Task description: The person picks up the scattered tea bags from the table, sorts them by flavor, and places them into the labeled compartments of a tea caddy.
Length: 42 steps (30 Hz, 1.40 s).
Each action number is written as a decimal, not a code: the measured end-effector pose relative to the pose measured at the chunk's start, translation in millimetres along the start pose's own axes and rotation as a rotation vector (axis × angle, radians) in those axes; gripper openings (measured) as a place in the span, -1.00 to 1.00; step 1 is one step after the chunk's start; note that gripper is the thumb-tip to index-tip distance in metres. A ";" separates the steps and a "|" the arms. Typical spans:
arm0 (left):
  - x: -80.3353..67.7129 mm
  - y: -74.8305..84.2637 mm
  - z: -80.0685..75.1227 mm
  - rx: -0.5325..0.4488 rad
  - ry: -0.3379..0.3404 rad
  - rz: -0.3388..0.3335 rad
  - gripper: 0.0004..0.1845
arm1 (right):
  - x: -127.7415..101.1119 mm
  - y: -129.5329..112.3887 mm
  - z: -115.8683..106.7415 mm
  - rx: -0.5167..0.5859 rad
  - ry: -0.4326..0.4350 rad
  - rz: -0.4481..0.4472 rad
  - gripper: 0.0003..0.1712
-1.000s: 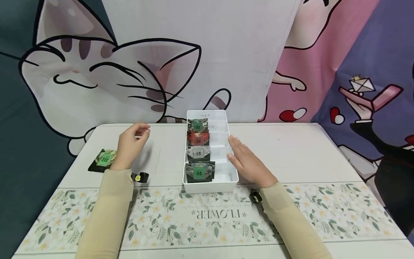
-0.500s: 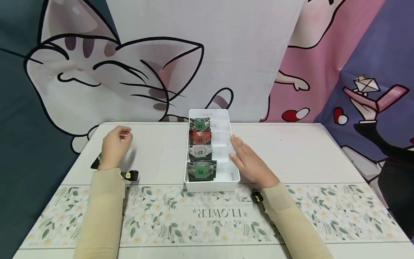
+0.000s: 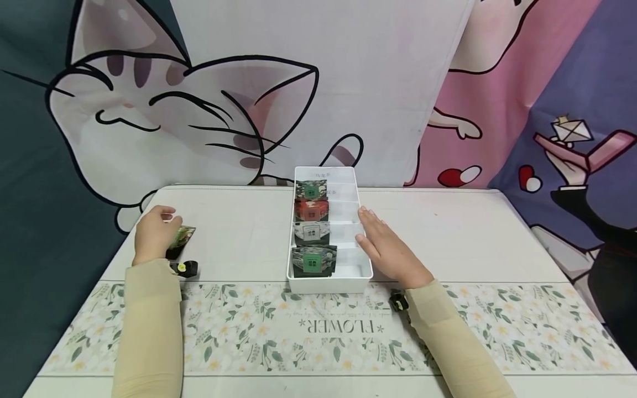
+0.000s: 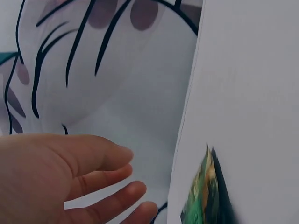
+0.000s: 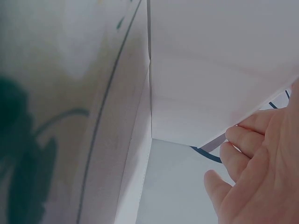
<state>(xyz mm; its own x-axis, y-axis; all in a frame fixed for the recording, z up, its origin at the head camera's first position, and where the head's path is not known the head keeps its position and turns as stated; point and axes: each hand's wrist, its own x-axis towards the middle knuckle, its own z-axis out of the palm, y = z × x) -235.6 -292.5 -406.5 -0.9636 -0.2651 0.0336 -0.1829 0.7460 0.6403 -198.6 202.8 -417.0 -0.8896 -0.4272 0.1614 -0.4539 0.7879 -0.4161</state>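
Note:
My left hand [image 3: 155, 235] hovers over the table's left part, fingers loosely bent, nothing between them. Beside it lies a green-and-black tea bag packet [image 3: 180, 241], partly hidden by the hand in the head view; the left wrist view has the packet [image 4: 203, 196] apart from the fingertips. A white divided box [image 3: 325, 286] stands mid-table. Down its left side are tea packets: dark green [image 3: 312, 189], red [image 3: 312, 210], grey-white [image 3: 312, 233] and dark green again at the near end [image 3: 313, 262]. My right hand [image 3: 390, 249] rests with straight fingers against the box's right side.
The white table [image 3: 448, 237] carries a floral strip [image 3: 239, 331] along its near part. A cartoon cat backdrop [image 3: 214, 110] hangs directly behind the table's far edge. Each wrist wears a small black camera, such as the left one [image 3: 185, 268].
My left hand has moved left, over and past the tea packet, which now shows to its right. The right hand stays at the box. The head view has shifted slightly.

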 end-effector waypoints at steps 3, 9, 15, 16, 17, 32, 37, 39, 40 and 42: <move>-0.3 -6.3 -1.9 0.020 -0.017 -0.048 -0.46 | -0.6 0.2 0.3 -0.001 0.003 0.000 -0.25; -2.7 -13.6 -5.4 0.017 -0.058 -0.102 -0.44 | -0.2 1.4 1.5 -0.003 0.006 -0.003 -0.24; -1.5 -21.3 -6.6 0.031 -0.067 -0.125 -0.44 | -0.2 1.0 0.3 -0.001 0.006 -0.003 -0.24; -1.1 -22.0 -6.2 0.036 -0.069 -0.127 -0.44 | -0.3 0.9 0.1 -0.001 0.006 -0.002 -0.24; -0.4 -22.7 -5.7 0.044 -0.071 -0.125 -0.45 | -0.3 0.9 -0.1 0.000 0.005 -0.001 -0.24; 1.0 -24.8 -1.9 0.116 -0.095 -0.078 -0.38 | 0.3 0.1 -0.5 0.008 0.005 -0.008 -0.24; -0.6 -23.8 -2.2 0.083 -0.083 -0.070 -0.37 | 1.3 1.4 0.5 0.002 0.005 -0.013 -0.24; -0.6 -23.4 -2.5 0.072 -0.084 -0.065 -0.35 | 1.4 2.0 0.9 0.000 0.004 -0.013 -0.24; -0.5 -23.1 -2.5 0.067 -0.086 -0.066 -0.34 | 1.2 1.9 0.9 0.000 0.004 -0.013 -0.24; 0.0 -22.9 -2.6 0.058 -0.096 -0.074 -0.31 | 1.0 2.0 1.1 0.001 0.004 -0.012 -0.24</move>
<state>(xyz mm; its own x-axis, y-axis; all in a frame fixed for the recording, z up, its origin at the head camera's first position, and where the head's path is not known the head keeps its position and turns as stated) -230.8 -311.1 -419.1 -0.9610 -0.2625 -0.0876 -0.2620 0.7613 0.5931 -200.3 203.5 -418.7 -0.8845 -0.4346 0.1697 -0.4641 0.7824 -0.4153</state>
